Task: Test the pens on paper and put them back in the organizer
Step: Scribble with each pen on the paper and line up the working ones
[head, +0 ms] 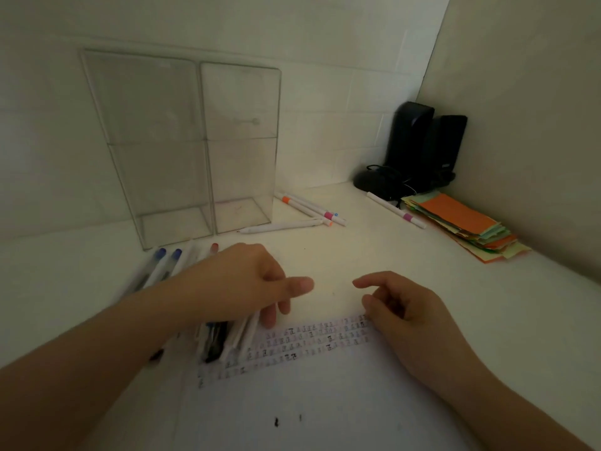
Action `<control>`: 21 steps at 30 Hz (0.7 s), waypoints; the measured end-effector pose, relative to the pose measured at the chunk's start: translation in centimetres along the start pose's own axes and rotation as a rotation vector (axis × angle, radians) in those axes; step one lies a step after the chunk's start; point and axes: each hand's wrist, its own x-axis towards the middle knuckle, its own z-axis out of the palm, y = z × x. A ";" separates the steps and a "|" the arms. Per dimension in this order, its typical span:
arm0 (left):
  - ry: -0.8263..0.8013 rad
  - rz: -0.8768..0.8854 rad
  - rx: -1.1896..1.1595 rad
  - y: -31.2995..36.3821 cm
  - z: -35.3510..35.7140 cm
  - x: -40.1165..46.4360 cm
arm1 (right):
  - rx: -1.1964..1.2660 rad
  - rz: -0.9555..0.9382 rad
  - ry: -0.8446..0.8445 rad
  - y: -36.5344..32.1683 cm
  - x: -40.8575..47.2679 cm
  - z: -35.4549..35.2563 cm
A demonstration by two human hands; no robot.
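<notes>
Left hand [247, 281] is held over a row of pens [169, 268] lying left of the paper [325, 402]; fingers curled down, touching white pens at the paper's edge, grip not discernible. Right hand [400, 307] rests on the paper's top edge, loosely curled, nothing held. Clear organizer [182, 141] stands empty behind; more pens [309, 209] lie beside it.
</notes>
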 end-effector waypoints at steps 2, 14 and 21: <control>0.006 -0.016 -0.089 -0.5 -0.2 0.2 | 0.024 0.010 0.001 0.0 0.0 0.0; 0.327 0.149 0.503 -1.5 0.8 8.0 | 0.135 0.014 0.017 0.6 0.2 -0.1; 0.292 0.035 0.830 -0.8 0.9 10.4 | 0.166 0.034 0.006 0.7 0.2 -0.1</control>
